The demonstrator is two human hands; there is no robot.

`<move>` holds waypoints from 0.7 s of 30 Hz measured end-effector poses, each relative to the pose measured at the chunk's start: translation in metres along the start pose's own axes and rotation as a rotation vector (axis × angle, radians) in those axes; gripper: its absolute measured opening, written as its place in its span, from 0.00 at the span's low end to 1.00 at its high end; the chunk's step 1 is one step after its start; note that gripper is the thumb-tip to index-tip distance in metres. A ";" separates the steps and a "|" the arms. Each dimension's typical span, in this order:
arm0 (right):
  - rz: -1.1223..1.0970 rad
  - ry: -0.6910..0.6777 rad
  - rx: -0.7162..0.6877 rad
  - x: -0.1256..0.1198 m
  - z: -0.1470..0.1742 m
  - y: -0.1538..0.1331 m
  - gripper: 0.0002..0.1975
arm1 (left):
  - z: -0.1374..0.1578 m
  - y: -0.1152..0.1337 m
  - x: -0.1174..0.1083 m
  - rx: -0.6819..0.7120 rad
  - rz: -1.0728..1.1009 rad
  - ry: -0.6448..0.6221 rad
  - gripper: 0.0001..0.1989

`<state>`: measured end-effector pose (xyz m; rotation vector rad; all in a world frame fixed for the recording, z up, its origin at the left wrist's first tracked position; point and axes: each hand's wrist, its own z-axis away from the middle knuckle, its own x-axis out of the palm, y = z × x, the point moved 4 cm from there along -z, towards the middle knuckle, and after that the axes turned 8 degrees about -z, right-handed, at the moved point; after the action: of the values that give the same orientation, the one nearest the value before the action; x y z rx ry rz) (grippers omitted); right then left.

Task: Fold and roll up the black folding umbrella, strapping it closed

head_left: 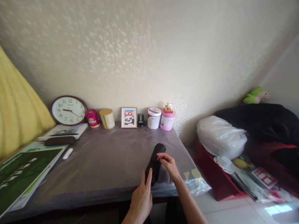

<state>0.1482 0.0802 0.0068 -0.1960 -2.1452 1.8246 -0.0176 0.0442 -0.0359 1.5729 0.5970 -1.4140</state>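
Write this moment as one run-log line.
left hand: gripping near end of long black object | right hand: pinched at its far half | place: over table, contact unclear | behind: framed picture

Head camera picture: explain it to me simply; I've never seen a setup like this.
There is no robot here. One camera, worn on a person's head, looks forward and down at their two bare hands. The left hand holds the near end of a black bundle. The fingertips of the right hand are bunched close over it; whether they pinch anything is unclear. Along the back of the table, by the wall, stand a clock, tins, a framed picture and tubs. At left lies a green book.
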 end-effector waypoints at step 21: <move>0.403 0.287 -0.067 -0.096 -0.004 0.036 0.16 | -0.001 -0.048 -0.029 -0.165 0.134 0.212 0.27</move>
<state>0.2360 0.0608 -0.0423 -0.9058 -2.0682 1.7876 -0.0638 0.0733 -0.0231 1.6096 0.7012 -1.0796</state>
